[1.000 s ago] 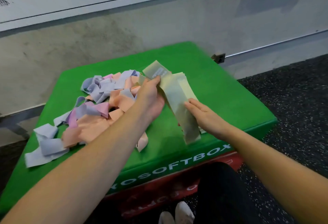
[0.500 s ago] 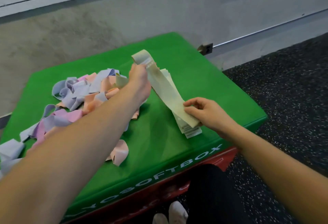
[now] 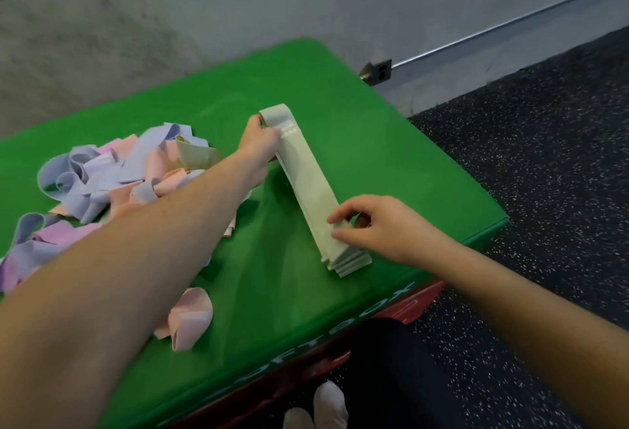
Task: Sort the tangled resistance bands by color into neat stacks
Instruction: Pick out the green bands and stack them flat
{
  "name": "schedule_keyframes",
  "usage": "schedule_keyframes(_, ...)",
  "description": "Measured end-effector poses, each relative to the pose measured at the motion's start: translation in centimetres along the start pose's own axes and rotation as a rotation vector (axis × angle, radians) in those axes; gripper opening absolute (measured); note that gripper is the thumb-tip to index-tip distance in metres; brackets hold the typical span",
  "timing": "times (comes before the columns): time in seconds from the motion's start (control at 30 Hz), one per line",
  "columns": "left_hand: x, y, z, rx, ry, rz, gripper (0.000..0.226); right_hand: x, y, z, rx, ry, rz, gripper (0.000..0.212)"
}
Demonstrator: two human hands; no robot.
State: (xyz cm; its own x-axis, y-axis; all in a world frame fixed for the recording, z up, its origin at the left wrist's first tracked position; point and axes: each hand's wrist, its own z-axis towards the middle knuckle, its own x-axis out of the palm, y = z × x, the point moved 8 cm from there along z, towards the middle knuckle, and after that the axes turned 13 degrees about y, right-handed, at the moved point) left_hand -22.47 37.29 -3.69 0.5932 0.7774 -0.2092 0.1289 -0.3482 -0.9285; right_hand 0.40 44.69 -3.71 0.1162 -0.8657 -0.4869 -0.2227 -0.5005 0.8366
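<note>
Head view, working outward from the wearer: at 6 o'clock, at the bottom edge, sit the toes of pale shoes [image 3: 318, 406] beside a dark trouser leg [image 3: 384, 370], over speckled black floor [image 3: 544, 173]. Just beyond rises a red box [image 3: 413, 304] capped by a green soft box [image 3: 272, 292] with white lettering along its near edge. On the green top at 7 o'clock lies one loose pink band [image 3: 189, 318], curled on itself and apart from the others. At 3 o'clock of the top's centre, the right hand [image 3: 384, 228] pinches the near end of a pale green band [image 3: 308, 183] between curled fingertips and thumb, holding it down onto a flat stack of pale green bands [image 3: 347, 262] whose layered ends show near the front edge. That band runs away toward 11 o'clock, where the left hand [image 3: 260, 142] grips its far looped end, fingers closed round it, with the forearm crossing the frame from 8 o'clock. At 9 o'clock lies the tangled heap [image 3: 102, 176] of lilac, pink and peach bands, one pale green loop showing in it, partly hidden under the left arm. Farthest, at 12 o'clock, stands a grey concrete wall [image 3: 238, 3], with a metal bracket [image 3: 376, 71] and rail at 1 o'clock
</note>
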Motion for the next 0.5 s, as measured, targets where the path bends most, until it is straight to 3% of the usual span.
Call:
schedule_keyframes(0.1,0.4,0.0,0.6,0.004,0.026,0.154,0.038,0.1,-0.1,-0.2,-0.032,0.058,-0.276,0.021)
schedule_keyframes(0.23,0.5,0.1,1.2,0.026,0.032,0.269,0.028,0.2,-1.2,-0.4,-0.072,0.159,-0.332,0.032)
schedule_keyframes(0.5,-0.9,-0.2,2.4,0.136,-0.109,0.414,0.029,-0.3,-0.6,-0.3,-0.249,0.007,-0.408,0.026)
